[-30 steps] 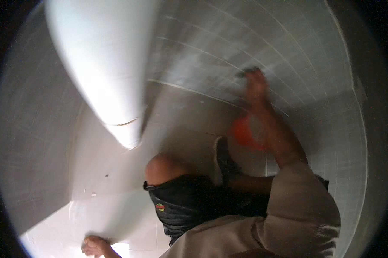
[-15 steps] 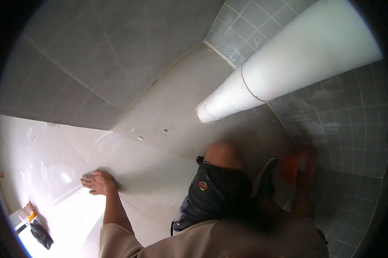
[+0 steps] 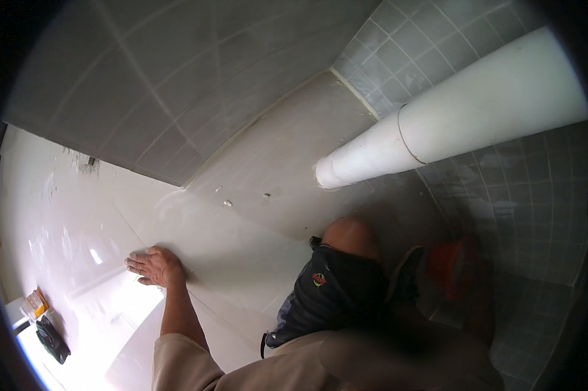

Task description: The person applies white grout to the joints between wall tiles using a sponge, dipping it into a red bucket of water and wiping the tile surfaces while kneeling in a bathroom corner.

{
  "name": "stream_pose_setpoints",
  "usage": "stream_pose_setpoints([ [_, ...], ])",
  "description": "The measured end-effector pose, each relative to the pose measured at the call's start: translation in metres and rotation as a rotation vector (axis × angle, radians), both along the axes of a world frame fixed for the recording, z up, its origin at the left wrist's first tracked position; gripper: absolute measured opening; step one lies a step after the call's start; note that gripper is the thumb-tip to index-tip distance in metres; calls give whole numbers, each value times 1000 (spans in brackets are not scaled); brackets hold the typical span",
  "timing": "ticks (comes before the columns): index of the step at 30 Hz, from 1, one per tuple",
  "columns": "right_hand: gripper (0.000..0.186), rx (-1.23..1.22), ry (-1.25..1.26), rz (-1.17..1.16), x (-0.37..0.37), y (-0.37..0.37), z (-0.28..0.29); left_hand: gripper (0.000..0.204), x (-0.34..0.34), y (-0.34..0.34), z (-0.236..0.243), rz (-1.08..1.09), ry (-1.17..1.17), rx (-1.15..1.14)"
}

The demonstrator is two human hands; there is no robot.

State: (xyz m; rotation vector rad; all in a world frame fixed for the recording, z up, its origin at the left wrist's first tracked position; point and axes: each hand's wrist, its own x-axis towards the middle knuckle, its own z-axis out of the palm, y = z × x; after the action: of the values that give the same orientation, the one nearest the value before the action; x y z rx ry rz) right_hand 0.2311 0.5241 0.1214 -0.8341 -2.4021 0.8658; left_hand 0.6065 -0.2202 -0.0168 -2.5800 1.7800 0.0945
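Observation:
My left hand [image 3: 156, 266] lies palm down on the pale floor [image 3: 229, 260], fingers stretched out and slightly apart, holding nothing. In the dim corner at the right, my right hand [image 3: 479, 274] reaches down beside a red-orange thing [image 3: 447, 266] shaped like a small bucket. Its fingers are lost in shadow, so whether they grip that thing cannot be made out. My bent knee [image 3: 349, 236] and dark shorts [image 3: 336, 280] are between the two hands, and a dark shoe [image 3: 406, 277] sits next to the red-orange thing.
A thick white pipe [image 3: 431, 140] rises from the floor ahead. Grey tiled walls stand at the left [image 3: 151, 85] and right [image 3: 528, 195]. Small crumbs [image 3: 227, 203] dot the floor. An orange-and-white packet [image 3: 35, 304] and a black bag [image 3: 52, 340] lie at the far left.
The view has shifted, so the pipe and walls sit a little differently. My left hand stays flat on the floor. My right arm has moved slightly lower and rightward beside the red-orange thing.

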Motion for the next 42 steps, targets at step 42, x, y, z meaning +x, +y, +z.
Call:
stream_pose_setpoints([
  [42,26,1514,106,1823,-293,-492,-58,66,9,-5,-20,0,-64,-70],
])
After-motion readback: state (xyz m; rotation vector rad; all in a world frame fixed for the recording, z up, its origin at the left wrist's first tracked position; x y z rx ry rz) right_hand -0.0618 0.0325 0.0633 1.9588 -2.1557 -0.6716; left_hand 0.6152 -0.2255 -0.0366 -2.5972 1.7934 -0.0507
